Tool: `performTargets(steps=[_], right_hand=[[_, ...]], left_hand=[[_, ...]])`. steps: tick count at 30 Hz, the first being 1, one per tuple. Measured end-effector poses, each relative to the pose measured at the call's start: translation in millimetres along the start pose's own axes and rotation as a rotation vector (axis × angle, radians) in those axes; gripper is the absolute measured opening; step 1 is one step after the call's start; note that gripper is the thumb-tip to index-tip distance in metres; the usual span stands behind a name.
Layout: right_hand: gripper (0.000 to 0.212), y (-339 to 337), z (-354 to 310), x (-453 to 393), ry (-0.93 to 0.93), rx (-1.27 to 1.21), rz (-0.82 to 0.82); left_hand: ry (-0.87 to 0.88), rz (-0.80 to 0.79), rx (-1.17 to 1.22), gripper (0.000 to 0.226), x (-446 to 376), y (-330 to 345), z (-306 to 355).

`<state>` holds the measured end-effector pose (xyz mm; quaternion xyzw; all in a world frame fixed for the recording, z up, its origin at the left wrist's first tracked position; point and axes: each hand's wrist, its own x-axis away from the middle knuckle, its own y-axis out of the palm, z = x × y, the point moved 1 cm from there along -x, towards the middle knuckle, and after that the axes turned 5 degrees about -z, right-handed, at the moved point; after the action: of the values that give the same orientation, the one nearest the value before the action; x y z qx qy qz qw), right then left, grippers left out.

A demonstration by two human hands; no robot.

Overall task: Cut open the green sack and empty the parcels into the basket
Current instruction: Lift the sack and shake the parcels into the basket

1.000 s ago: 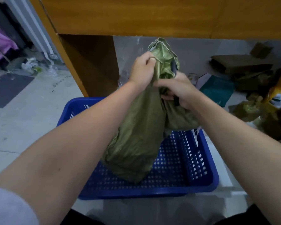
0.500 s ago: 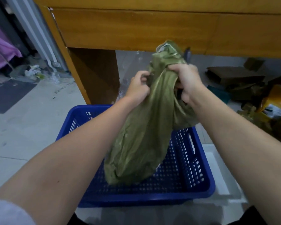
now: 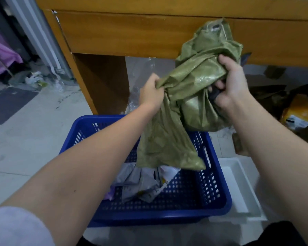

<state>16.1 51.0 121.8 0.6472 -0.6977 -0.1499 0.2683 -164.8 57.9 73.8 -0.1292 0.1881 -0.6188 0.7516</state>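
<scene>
Head view: I see both hands — left hand [image 3: 150, 91], right hand [image 3: 233, 82] — clenching the crumpled green sack [image 3: 188, 107] above the basket [image 3: 219, 185]; parcels [image 3: 142, 183] lie inside, right half free.

Both forearms run bare from elbow to wrist, no watch, no bands, no gloves. The left hand [image 3: 150, 94] and right hand [image 3: 232, 86] show bare fingers without rings. A pale lilac-white short sleeve [image 3: 14, 228] caps the left upper arm at the bottom left corner. Dark, nearly black clothing [image 3: 277, 235] shows along the bottom edge, below the right arm.
</scene>
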Motion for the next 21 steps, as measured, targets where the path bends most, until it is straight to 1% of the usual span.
performTargets(steps=[1, 2, 3, 4, 5, 6, 7, 10, 11, 12, 13, 15, 17, 18, 19, 21], right_hand=[[0.027, -10, 3, 1, -0.029, 0.148, 0.083], [0.043, -18, 7, 3, -0.03, 0.321, 0.128], [0.051, -24, 14, 5, 0.01, 0.511, 0.115], [0.047, -25, 23, 10, 0.086, 0.683, 0.049], [0.041, -24, 34, 15, 0.163, 0.79, -0.026], [0.038, -22, 44, 18, 0.208, 0.822, -0.065], [0.034, -20, 54, 19, 0.224, 0.782, -0.06], [0.01, -17, 71, 11, 0.178, 0.506, 0.028], [0.007, -17, 71, 8, 0.163, 0.461, 0.057], [0.008, -17, 69, 7, 0.153, 0.443, 0.079], [0.01, -17, 66, 5, 0.141, 0.44, 0.097], [0.02, -13, 55, 4, 0.114, 0.437, 0.133], [0.03, -8, 43, 3, 0.065, 0.436, 0.149], [0.027, -3, 36, 4, 0.029, 0.495, 0.114], [0.02, 3, 33, 5, 0.004, 0.614, 0.049], [0.002, 12, 31, 8, -0.035, 0.83, -0.061]], left_hand=[[-0.013, 0.092, 0.074, 0.014, 0, -1, 4], [-0.018, 0.145, 0.136, 0.016, -1, -1, 8], [-0.006, 0.127, 0.174, 0.018, -2, 1, 12], [0.02, 0.039, 0.178, 0.022, -1, 6, 16], [0.058, -0.077, 0.164, 0.027, 1, 13, 21], [0.095, -0.172, 0.142, 0.031, 5, 19, 24], [0.109, -0.239, 0.13, 0.033, 8, 24, 26], [0.089, -0.344, 0.157, 0.028, 13, 28, 25], [0.081, -0.382, 0.175, 0.023, 13, 26, 22], [0.069, -0.408, 0.2, 0.022, 14, 22, 20], [0.039, -0.422, 0.23, 0.026, 14, 20, 15], [-0.049, -0.394, 0.29, 0.043, 13, 16, -2], [-0.156, -0.381, 0.176, 0.059, 13, 15, -19], [-0.192, -0.409, 0.094, 0.062, 14, 15, -24], [-0.203, -0.472, 0.03, 0.058, 14, 15, -27], [-0.251, -0.599, -0.206, 0.039, 19, 13, -30]])
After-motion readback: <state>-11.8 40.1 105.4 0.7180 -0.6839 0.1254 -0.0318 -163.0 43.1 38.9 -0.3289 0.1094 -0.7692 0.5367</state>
